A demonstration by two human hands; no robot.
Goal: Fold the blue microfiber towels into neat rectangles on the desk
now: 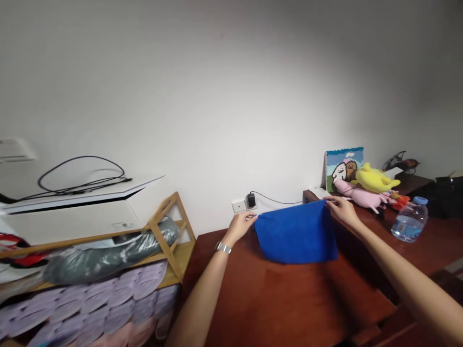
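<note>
A plain blue cloth point(294, 233) hangs stretched between my two hands above the reddish-brown wooden table point(267, 303). My left hand point(241, 226), with a silver watch point(223, 247) on its wrist, pinches the cloth's upper left corner. At the upper right corner my right hand point(342, 211) grips it between thumb and fingers. The lower edge of the cloth droops close to the tabletop; whether it touches is hard to tell.
A wooden rack point(173, 241) with a white box point(75, 217) and lilac slippers point(119, 294) stands left. On the right are a water bottle point(410, 220), pink plush point(363, 195), yellow plush point(376, 178) and a cartoon picture point(343, 168). A black charger point(251, 199) sits in the wall socket.
</note>
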